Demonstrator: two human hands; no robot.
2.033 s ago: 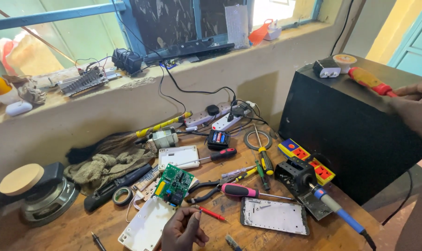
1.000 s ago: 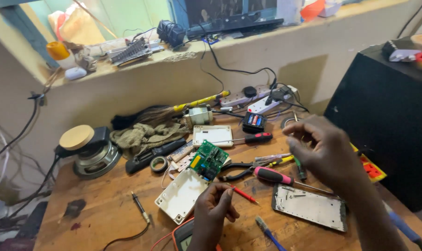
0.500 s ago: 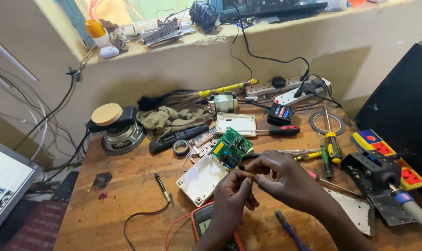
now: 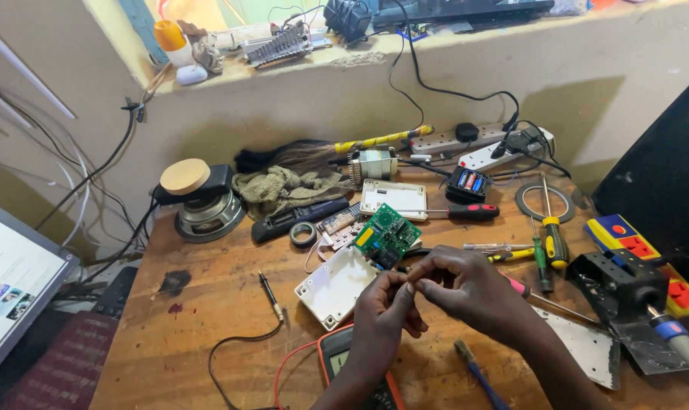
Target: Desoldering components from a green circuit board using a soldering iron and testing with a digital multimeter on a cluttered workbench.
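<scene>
**Hands pinched together below the green board**

At lower centre, the left hand (image 4: 386, 311) and right hand (image 4: 466, 288) meet fingertip to fingertip, pinching something too small to identify. Just beyond, up-left, the green board (image 4: 386, 237) rests tilted on the white case (image 4: 337, 287), nearer the left hand.

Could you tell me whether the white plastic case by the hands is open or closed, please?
Open. The white plastic case lies on the wooden bench with no lid, and the green circuit board rests tilted at its far edge.
</scene>
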